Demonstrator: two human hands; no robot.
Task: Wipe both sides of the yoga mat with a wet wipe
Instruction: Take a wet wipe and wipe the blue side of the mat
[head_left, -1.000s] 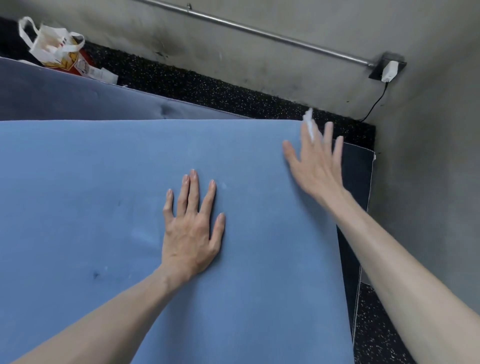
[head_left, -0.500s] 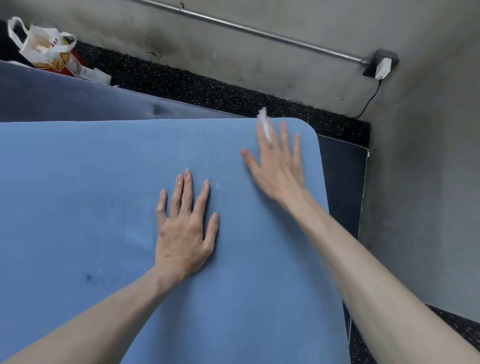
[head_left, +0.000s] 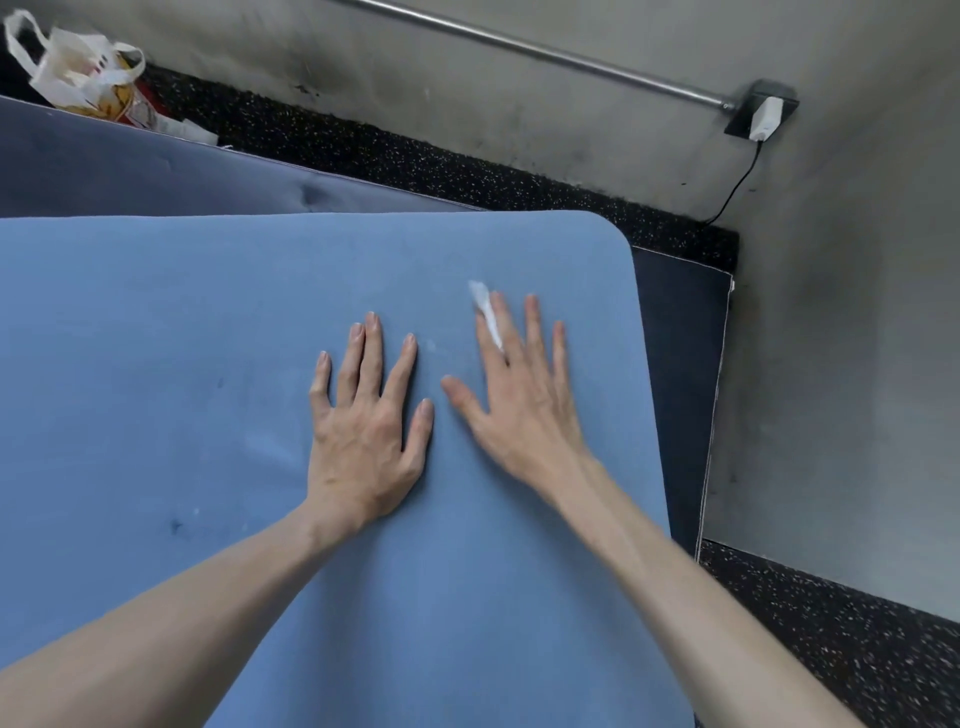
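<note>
The light blue yoga mat (head_left: 156, 364) lies flat and fills most of the view, its rounded far right corner showing. My left hand (head_left: 363, 431) rests flat on it near the middle, fingers straight and spread. Just to its right, my right hand (head_left: 524, 410) presses flat on the mat with straight fingers. The white wet wipe (head_left: 483, 306) lies under that hand and sticks out over the index finger; most of it is hidden beneath the palm.
A dark mat (head_left: 675, 364) lies under the blue one and shows along its right side. A grey-blue mat (head_left: 104, 176) lies behind. A plastic bag (head_left: 83, 73) sits at the far left by the wall. A charger (head_left: 766, 117) hangs in a wall socket.
My right hand has slid with the wipe from the mat's far right corner leftward and toward me, ending beside the left hand. The left hand has stayed put.
</note>
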